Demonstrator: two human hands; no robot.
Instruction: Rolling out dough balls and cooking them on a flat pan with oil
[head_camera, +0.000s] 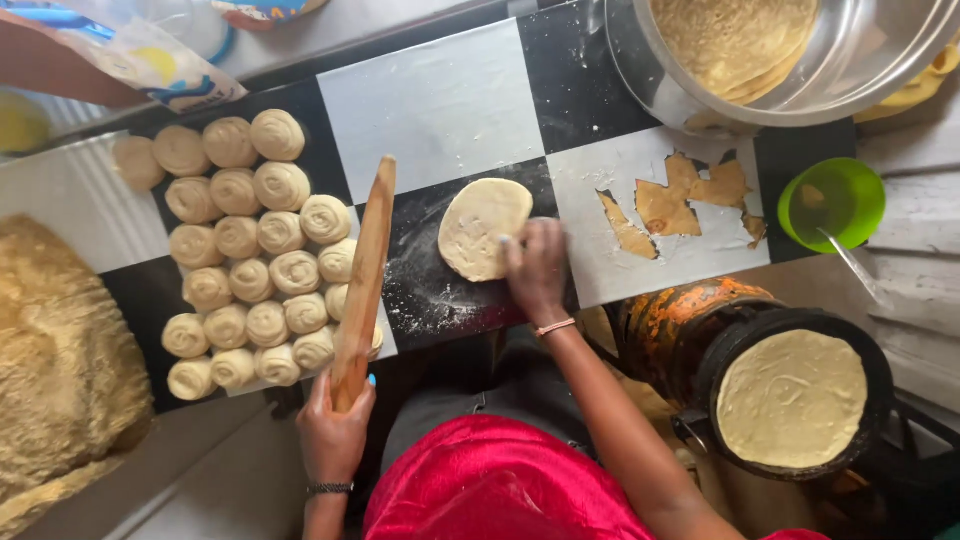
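Observation:
A flattened disc of dough (480, 225) lies on the black-and-white checkered table (440, 100), dusted with flour. My right hand (536, 268) rests on the disc's right edge, fingers pressing it. My left hand (335, 425) grips the lower end of a long wooden rolling pin (365, 275), which points up across the table's near edge, beside the dough balls. Several coiled dough balls (245, 255) sit in rows at the left.
A round flatbread (790, 398) cooks on a black pan (880, 385) over a stove at lower right. A metal bowl (860, 70) with cooked flatbreads stands at top right. A green cup (832, 200) with a spoon stands at right. A tan cloth (60, 360) lies at left.

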